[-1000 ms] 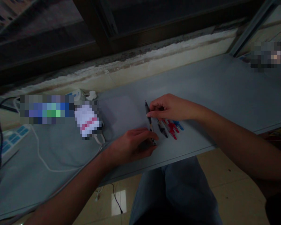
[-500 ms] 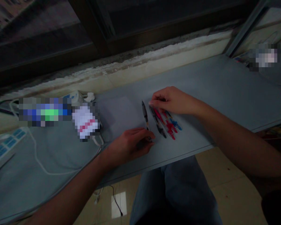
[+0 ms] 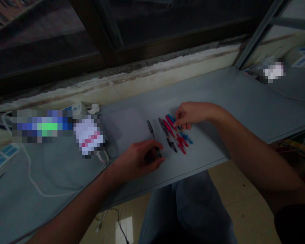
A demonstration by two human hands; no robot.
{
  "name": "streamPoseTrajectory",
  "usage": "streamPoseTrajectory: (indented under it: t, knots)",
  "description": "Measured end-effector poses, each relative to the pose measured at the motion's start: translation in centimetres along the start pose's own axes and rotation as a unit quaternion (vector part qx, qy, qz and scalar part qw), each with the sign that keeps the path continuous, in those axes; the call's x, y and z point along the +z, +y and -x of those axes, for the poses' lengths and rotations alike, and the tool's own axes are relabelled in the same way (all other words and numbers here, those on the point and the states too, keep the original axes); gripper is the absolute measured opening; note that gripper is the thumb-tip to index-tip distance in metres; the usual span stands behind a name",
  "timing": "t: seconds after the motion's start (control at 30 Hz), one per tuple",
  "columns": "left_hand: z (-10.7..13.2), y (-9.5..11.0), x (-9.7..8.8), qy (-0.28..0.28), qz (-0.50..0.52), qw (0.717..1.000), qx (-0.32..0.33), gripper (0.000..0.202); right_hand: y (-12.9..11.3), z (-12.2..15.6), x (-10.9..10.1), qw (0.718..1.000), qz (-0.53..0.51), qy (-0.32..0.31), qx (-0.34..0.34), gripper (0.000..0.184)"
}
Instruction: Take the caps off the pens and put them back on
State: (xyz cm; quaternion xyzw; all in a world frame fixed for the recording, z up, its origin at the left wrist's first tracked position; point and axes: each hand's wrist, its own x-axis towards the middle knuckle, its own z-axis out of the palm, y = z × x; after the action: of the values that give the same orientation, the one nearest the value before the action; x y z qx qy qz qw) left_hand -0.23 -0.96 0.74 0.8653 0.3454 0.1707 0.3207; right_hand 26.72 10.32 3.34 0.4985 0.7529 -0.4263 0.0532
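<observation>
1. Pens lie near the middle of the grey table [image 3: 208, 91], between the person's two hands, all slanting the same way, with their upper ends toward the window side.
2. One black pen [image 3: 150, 127] lies apart at the left of the group, just beside the rest.
3. Left hand [image 3: 138, 159] rests low over that pen's lower end, thumb and fingers parted in a loose curve with the pen between them; it is not closed on it, and whether the skin touches the pen is not clear.
4. Next in the row comes a second black pen [image 3: 163, 124], then red pens [image 3: 168, 127] close against one another, then something blue [image 3: 186, 137] at the right, probably more than one piece, partly hidden.
5. Right hand [image 3: 191, 113] reaches in from the right, fingers curled and thumb pointing left, its tips over the upper part of the red and blue group; I cannot tell whether it pinches a pen or only touches one.
6. Farther left are a pixelated white block with a red stripe [image 3: 88, 135], a white cable [image 3: 30, 173] and a power strip [image 3: 3, 157] with blue sockets.
7. Below the table edge show the person's jeans [image 3: 200, 210] and the tiled floor [image 3: 251, 186].
</observation>
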Motion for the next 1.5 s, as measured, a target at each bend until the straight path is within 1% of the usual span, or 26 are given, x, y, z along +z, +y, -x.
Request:
streamPoseTrajectory:
  t: [0.07, 0.2, 0.27, 0.37, 0.43, 0.5, 0.57, 0.6, 0.73, 0.8, 0.87, 0.93, 1.07, 1.17, 1.23, 1.3, 1.4, 1.5]
  knots:
    - [-0.1, -0.1, 0.0, -0.002, -0.010, 1.000, 0.011, 0.021, -0.4, -0.3, 0.6, 1.000, -0.005, 0.004, -0.010, 0.025]
    - [-0.3, -0.2, 0.0, -0.016, -0.037, 0.998, 0.037, 0.026, -1.4, -0.6, 1.9, 0.999, 0.020, 0.030, -0.032, 0.033]
    - [-0.3, -0.3, 0.0, 0.000, -0.044, 0.998, 0.042, 0.025, -2.0, -0.7, 2.6, 0.997, 0.031, 0.048, -0.045, 0.034]
    - [-0.4, -0.4, 0.0, 0.029, -0.054, 0.997, 0.043, 0.023, -2.8, -0.8, 3.4, 0.994, 0.046, 0.072, -0.071, 0.033]
    - [-0.5, -0.5, 0.0, 0.030, -0.063, 0.997, 0.045, 0.023, -3.2, -0.8, 3.9, 0.992, 0.047, 0.084, -0.086, 0.031]
    - [-0.6, -0.7, 0.1, 0.022, -0.079, 0.995, 0.056, 0.021, -3.4, -0.9, 4.3, 0.990, 0.050, 0.094, -0.095, 0.022]
    - [-0.7, -0.8, 0.1, 0.020, -0.103, 0.992, 0.067, 0.018, -3.4, -0.9, 4.4, 0.987, 0.073, 0.107, -0.092, 0.016]
    - [-0.7, -0.8, 0.1, 0.020, -0.114, 0.991, 0.069, 0.018, -3.4, -0.8, 4.5, 0.986, 0.092, 0.114, -0.083, 0.016]
    - [-0.7, -1.1, 0.2, 0.025, -0.138, 0.988, 0.070, 0.023, -3.5, -0.6, 4.8, 0.971, 0.179, 0.155, -0.030, 0.035]
    - [-0.7, -1.2, 0.3, 0.026, -0.151, 0.986, 0.073, 0.023, -3.6, -0.4, 5.0, 0.965, 0.204, 0.165, -0.028, 0.041]
    - [-0.8, -1.2, 0.3, 0.030, -0.168, 0.982, 0.079, 0.023, -3.8, -0.4, 5.1, 0.966, 0.205, 0.155, -0.037, 0.041]
    - [-0.9, -1.2, 0.2, 0.035, -0.185, 0.978, 0.089, 0.023, -3.9, -0.4, 5.0, 0.973, 0.180, 0.140, -0.042, 0.039]
    - [-1.0, -1.1, 0.2, 0.052, -0.222, 0.966, 0.123, 0.027, -3.7, -0.5, 4.2, 0.989, 0.092, 0.106, -0.040, 0.037]
    - [-1.0, -0.9, 0.4, 0.041, -0.241, 0.960, 0.135, 0.035, -3.1, -0.8, 3.6, 0.995, 0.024, 0.091, -0.046, 0.035]
    - [-1.0, -0.8, 0.5, 0.027, -0.250, 0.959, 0.131, 0.036, -2.7, -1.1, 3.2, 0.994, -0.017, 0.094, -0.048, 0.034]
    - [-1.0, -0.9, 0.5, 0.019, -0.254, 0.959, 0.125, 0.032, -2.3, -1.4, 3.1, 0.993, -0.044, 0.097, -0.051, 0.031]
    - [-1.0, -1.1, 0.6, 0.027, -0.254, 0.959, 0.125, 0.027, -1.8, -1.7, 3.1, 0.991, -0.081, 0.092, -0.056, 0.025]
    - [-0.9, -1.3, 0.7, 0.035, -0.257, 0.956, 0.138, 0.029, -1.6, -1.7, 3.0, 0.982, -0.146, 0.092, -0.075, 0.020]
